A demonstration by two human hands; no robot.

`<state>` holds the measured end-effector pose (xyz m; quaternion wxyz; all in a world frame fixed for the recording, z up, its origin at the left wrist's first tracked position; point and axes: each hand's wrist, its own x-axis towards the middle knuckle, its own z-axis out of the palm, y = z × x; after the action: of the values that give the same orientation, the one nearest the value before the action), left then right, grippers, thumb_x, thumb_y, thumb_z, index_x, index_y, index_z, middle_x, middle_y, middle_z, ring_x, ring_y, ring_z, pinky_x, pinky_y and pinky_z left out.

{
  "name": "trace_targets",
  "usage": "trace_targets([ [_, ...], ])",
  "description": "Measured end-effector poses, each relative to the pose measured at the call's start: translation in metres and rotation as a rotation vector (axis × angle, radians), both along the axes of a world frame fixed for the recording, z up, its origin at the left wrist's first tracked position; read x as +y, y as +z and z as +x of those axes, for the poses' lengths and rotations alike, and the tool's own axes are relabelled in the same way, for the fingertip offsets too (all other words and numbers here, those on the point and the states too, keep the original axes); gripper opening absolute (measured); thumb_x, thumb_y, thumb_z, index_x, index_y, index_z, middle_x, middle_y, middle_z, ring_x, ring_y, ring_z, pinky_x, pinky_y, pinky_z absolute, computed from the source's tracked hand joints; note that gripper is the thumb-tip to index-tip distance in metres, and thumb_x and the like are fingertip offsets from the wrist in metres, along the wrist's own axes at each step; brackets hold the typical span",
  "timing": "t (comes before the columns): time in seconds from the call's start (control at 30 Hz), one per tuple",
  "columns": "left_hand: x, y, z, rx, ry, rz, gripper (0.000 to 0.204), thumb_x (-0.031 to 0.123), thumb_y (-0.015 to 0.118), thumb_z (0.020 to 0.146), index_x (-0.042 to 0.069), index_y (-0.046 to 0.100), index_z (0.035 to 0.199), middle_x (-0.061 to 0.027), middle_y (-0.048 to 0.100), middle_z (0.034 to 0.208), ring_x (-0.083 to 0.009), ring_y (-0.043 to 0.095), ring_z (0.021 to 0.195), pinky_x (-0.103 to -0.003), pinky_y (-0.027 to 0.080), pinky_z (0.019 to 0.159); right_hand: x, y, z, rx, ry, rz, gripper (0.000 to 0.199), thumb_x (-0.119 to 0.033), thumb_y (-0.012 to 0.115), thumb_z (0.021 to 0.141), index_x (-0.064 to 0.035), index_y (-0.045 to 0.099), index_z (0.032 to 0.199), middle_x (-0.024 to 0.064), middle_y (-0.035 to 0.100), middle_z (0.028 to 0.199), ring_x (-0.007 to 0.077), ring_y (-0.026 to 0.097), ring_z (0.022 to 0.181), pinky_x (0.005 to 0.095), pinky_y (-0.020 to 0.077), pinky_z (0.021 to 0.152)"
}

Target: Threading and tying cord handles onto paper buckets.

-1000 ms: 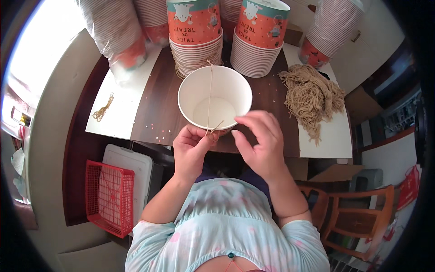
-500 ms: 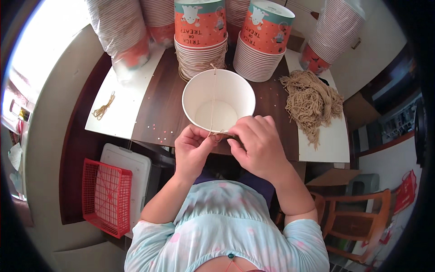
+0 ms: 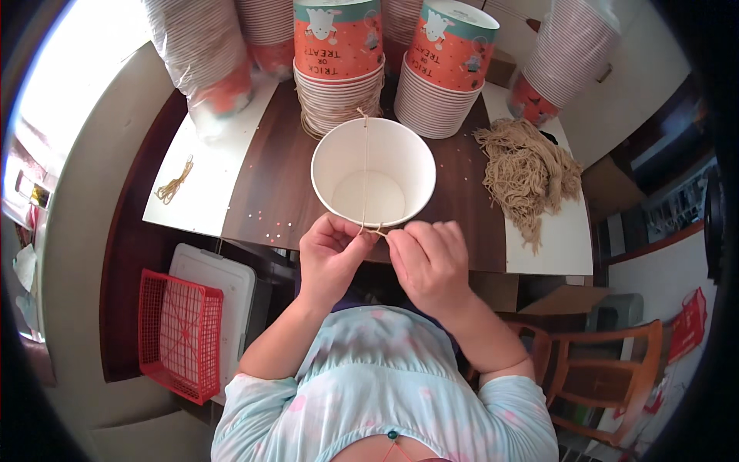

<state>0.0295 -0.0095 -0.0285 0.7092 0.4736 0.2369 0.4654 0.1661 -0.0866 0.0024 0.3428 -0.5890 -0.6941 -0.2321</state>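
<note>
Nearest to me, my left hand (image 3: 329, 258) and my right hand (image 3: 428, 263) meet at the near edge of the desk (image 3: 269, 192), just at the near rim of the white paper tub (image 3: 374, 173). The fingers of both hands are drawn in tight, thumb against forefinger, each pinching an end of the thin tan string (image 3: 366, 165). The pinch points lie close together, with a small loop or knot of the string between them at the tub's rim; I cannot tell which.

The tub stands upright at the middle of the desk's near edge, open and empty inside. The string runs taut across its mouth from the near rim to the far rim.

On the right side of the desk lies a loose heap of tan strings (image 3: 527, 173), partly on a white sheet (image 3: 566, 239). On the left side lies a second white sheet (image 3: 208, 185) with a small bundle of string (image 3: 175, 182) on it.

Along the far edge stand stacks of nested tubs (image 3: 339, 85), orange-printed, some in clear wrap.

Below the desk, to my left, sits a red basket (image 3: 178, 333).
</note>
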Motion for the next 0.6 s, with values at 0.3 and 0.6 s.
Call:
trace_targets([
  [0.3, 0.001, -0.005, -0.002, 0.011, -0.057, -0.112, 0.008, -0.006, 0.061, 0.082, -0.002, 0.054, 0.085, -0.0103, 0.066, 0.084, -0.0128, 0.065, 0.076, -0.026, 0.056, 0.071, 0.017, -0.030, -0.010, 1.161, 0.141, -0.403, 0.015, -0.006, 0.060, 0.088, 0.0037, 0.067, 0.096, 0.0107, 0.069, 0.088, 0.0204, 0.068, 0.073, 0.0307, 0.0531, 0.067],
  [0.6, -0.002, -0.006, -0.005, 0.015, 0.011, -0.110, 0.008, -0.004, 0.061, 0.084, -0.003, 0.054, 0.084, -0.0108, 0.066, 0.084, -0.0137, 0.065, 0.072, -0.026, 0.056, 0.070, 0.016, -0.042, -0.020, 2.137, 0.637, -0.499, 0.023, -0.012, 0.057, 0.090, -0.0003, 0.065, 0.109, 0.0077, 0.068, 0.102, 0.0146, 0.062, 0.094, 0.0319, 0.0468, 0.089],
])
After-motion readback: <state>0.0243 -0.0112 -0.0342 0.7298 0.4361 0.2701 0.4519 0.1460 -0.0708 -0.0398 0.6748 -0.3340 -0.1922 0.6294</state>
